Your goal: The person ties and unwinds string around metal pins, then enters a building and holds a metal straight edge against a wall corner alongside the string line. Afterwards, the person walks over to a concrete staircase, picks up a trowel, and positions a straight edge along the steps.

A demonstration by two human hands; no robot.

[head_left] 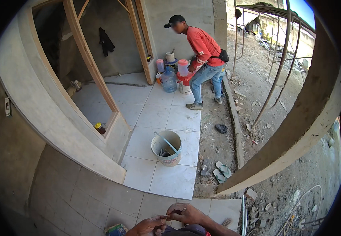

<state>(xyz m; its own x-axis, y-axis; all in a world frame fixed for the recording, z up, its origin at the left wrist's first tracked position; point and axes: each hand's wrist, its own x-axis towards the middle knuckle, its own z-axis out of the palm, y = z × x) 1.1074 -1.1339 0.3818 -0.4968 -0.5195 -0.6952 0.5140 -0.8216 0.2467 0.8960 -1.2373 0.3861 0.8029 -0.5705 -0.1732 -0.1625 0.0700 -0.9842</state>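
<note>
Close to my body, at the lower edge, my left hand (150,225) and my right hand (187,214) meet with the fingertips pinched together. Something tiny and brownish may sit between the fingers, too small to name. Both hands are closed. Beyond them, on the white tiles, stands a pale, dirty bucket (173,159) with its handle raised across the opening. A few objects lie inside it, hard to make out. A colourful packet (116,230) is partly visible beside my left hand.
A person in a red top (204,45) bends over a red and white bucket (185,83) beside a blue water jug (169,82). Concrete columns (280,145) frame the opening. Sandals (222,172) lie on the dirt strip. A wooden frame (88,55) stands left; scaffold poles (274,82) are outside.
</note>
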